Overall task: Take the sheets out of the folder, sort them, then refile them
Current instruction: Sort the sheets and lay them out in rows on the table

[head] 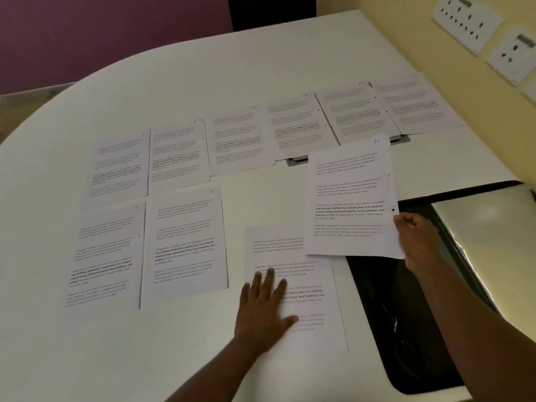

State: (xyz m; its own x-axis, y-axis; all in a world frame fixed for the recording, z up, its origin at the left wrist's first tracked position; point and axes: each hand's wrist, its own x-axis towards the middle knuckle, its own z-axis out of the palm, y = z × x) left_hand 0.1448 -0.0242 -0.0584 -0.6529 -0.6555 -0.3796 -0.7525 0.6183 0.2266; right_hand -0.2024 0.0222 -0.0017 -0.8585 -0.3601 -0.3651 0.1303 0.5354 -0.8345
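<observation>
Several printed sheets lie face up on the white table (179, 82) in two rows; the far row (237, 140) runs from left to right and the near row (185, 242) holds two sheets at the left. My left hand (265, 309) presses flat with spread fingers on another sheet (313, 338) lying near the table's front. My right hand (417, 242) pinches the right edge of a sheet (351, 198) marked 10 in its top corner and holds it above the table. An open black folder (406, 329) lies at the right, its silvery flap (481, 227) turned outward.
A yellow wall with socket plates (467, 21) rises at the right. Two small recessed metal fittings (297, 161) in the table show under the far row's sheets. A purple wall stands behind the table's curved left edge.
</observation>
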